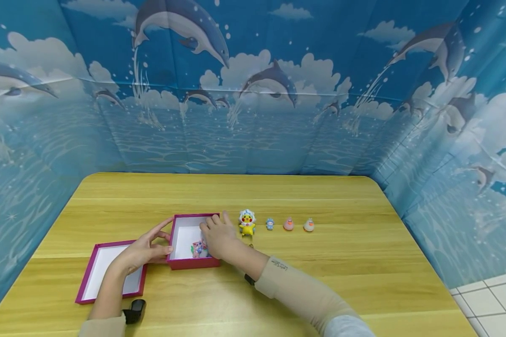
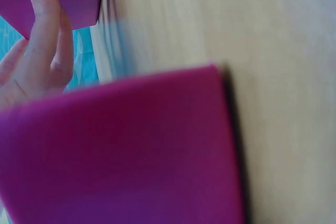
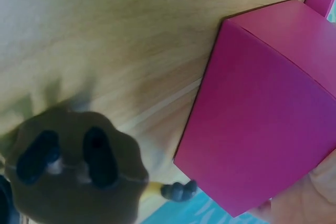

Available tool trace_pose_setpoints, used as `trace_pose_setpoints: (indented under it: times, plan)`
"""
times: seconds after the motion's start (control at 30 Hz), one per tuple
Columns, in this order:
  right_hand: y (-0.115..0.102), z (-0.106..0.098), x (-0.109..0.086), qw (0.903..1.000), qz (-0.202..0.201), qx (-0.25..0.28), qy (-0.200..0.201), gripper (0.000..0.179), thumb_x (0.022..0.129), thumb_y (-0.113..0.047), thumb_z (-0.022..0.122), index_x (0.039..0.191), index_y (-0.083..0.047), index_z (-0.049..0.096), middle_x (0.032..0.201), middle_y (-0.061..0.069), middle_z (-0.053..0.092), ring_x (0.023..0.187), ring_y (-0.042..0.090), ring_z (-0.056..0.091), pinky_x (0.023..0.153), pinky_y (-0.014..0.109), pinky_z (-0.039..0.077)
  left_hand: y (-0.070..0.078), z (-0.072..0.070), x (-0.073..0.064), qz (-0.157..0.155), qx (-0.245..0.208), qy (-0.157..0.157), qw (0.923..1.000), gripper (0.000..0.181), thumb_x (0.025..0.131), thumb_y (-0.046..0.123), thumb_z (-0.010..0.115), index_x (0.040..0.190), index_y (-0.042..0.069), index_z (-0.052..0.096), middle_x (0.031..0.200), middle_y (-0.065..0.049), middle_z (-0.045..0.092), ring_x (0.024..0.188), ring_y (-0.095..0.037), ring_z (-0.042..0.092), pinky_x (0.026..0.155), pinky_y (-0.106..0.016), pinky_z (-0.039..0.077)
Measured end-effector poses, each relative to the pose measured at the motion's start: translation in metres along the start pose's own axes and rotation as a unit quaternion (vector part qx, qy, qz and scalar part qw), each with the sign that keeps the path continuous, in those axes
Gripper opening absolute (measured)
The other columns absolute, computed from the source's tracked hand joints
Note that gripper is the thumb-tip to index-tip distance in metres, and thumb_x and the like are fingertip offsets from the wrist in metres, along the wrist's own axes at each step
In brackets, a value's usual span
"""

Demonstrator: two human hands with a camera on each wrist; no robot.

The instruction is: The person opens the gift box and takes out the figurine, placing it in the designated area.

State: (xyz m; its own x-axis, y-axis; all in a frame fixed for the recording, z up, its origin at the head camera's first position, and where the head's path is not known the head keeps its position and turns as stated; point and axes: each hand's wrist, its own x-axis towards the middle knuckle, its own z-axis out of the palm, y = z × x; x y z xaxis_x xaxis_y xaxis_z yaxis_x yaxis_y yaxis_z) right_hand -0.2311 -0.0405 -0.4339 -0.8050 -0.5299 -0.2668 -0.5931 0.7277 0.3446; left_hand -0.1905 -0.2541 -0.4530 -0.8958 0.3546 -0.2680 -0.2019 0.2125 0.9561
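Note:
An open magenta box with a white inside stands on the table, several small colourful figures at its front right corner. My left hand touches the box's left wall, thumb near the front corner and fingers fairly straight along the side; the left wrist view shows a fingertip against the wall. Over the right wall reaches my right hand, back up, its thumb hidden; I cannot tell whether it holds anything. Near the right wrist, a brown toy with dark oval marks is mostly hidden under the arm in the head view.
The magenta lid lies inside up under the left forearm. Right of the box stand a yellow figure with a white hood, a small blue figure, a pink duck and a white duck. A dolphin-print curtain hangs behind the table.

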Motion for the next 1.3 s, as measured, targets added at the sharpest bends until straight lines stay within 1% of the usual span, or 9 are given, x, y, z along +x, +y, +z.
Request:
trace_pose_setpoints:
  times: [0.23,0.43,0.63,0.87,1.0,1.13,1.2,1.3]
  plan:
    - [-0.0012,-0.0001,0.0020,0.9998,0.005,0.010,-0.015,0.051,0.090,-0.030,0.053,0.137,-0.024,0.036,0.138,-0.005,0.038,0.128,0.016,0.028,0.112,0.042,0.011,-0.0006,0.0007,0.0002,0.005,0.001,0.001,1.0000,0.081,0.087,0.012,0.062,0.148,0.016,0.010,0.125,-0.026,0.027,0.093,-0.028,0.057,0.081,-0.041,0.052]
    - [-0.0011,-0.0017,0.0010,0.9997,0.000,0.007,-0.024,0.050,0.091,-0.032,0.050,0.139,-0.023,0.036,0.140,-0.006,0.037,0.129,0.016,0.027,0.112,0.042,0.011,-0.0017,0.0012,0.0006,0.000,0.002,0.004,1.0000,0.081,0.086,0.012,0.063,0.148,0.017,0.010,0.125,-0.025,0.027,0.094,-0.029,0.057,0.081,-0.040,0.052]
    - [-0.0012,-0.0027,0.0000,0.9998,0.000,0.010,-0.020,0.051,0.090,-0.031,0.053,0.138,-0.024,0.037,0.139,-0.008,0.039,0.128,0.015,0.029,0.112,0.042,0.012,-0.0047,0.0010,0.0013,-0.003,0.004,0.010,0.9999,0.080,0.086,0.012,0.063,0.148,0.018,0.012,0.125,-0.024,0.029,0.093,-0.028,0.058,0.081,-0.040,0.052]
    - [-0.0015,-0.0003,0.0006,0.9997,-0.002,0.022,-0.012,0.054,0.088,-0.025,0.057,0.137,-0.023,0.036,0.137,-0.007,0.040,0.129,0.016,0.030,0.112,0.043,0.013,-0.0042,0.0015,0.0012,-0.004,0.004,0.014,0.9999,0.079,0.086,0.010,0.062,0.148,0.018,0.013,0.125,-0.024,0.029,0.094,-0.028,0.058,0.081,-0.040,0.052]
    - [-0.0010,0.0007,0.0008,0.9996,-0.005,0.027,0.004,0.053,0.086,-0.023,0.060,0.135,-0.023,0.038,0.136,-0.007,0.041,0.127,0.017,0.031,0.111,0.043,0.015,-0.0039,0.0017,0.0009,-0.003,0.007,0.016,0.9998,0.079,0.086,0.010,0.063,0.148,0.019,0.014,0.124,-0.024,0.030,0.094,-0.029,0.058,0.081,-0.040,0.052]
    - [-0.0006,0.0018,0.0003,0.9989,-0.009,0.033,0.032,0.048,0.088,-0.022,0.058,0.132,-0.023,0.040,0.133,-0.006,0.042,0.125,0.017,0.032,0.110,0.044,0.017,-0.0041,0.0017,0.0010,-0.001,0.008,0.015,0.9999,0.079,0.086,0.010,0.062,0.148,0.019,0.014,0.123,-0.024,0.030,0.093,-0.029,0.058,0.080,-0.040,0.053]
    - [-0.0004,0.0023,-0.0004,0.9980,-0.011,0.036,0.049,0.045,0.089,-0.027,0.057,0.131,-0.024,0.040,0.132,-0.006,0.043,0.124,0.017,0.033,0.110,0.045,0.018,-0.0042,0.0016,0.0011,-0.001,0.008,0.014,0.9999,0.079,0.086,0.010,0.062,0.148,0.018,0.014,0.123,-0.024,0.029,0.093,-0.029,0.058,0.080,-0.040,0.053]
    - [0.0000,0.0028,-0.0020,0.9958,-0.017,0.038,0.082,0.047,0.089,-0.035,0.057,0.131,-0.024,0.041,0.130,-0.005,0.044,0.122,0.017,0.034,0.109,0.046,0.020,-0.0041,0.0014,0.0011,-0.002,0.007,0.013,0.9999,0.079,0.087,0.011,0.062,0.148,0.018,0.013,0.123,-0.024,0.029,0.092,-0.028,0.058,0.080,-0.040,0.053]
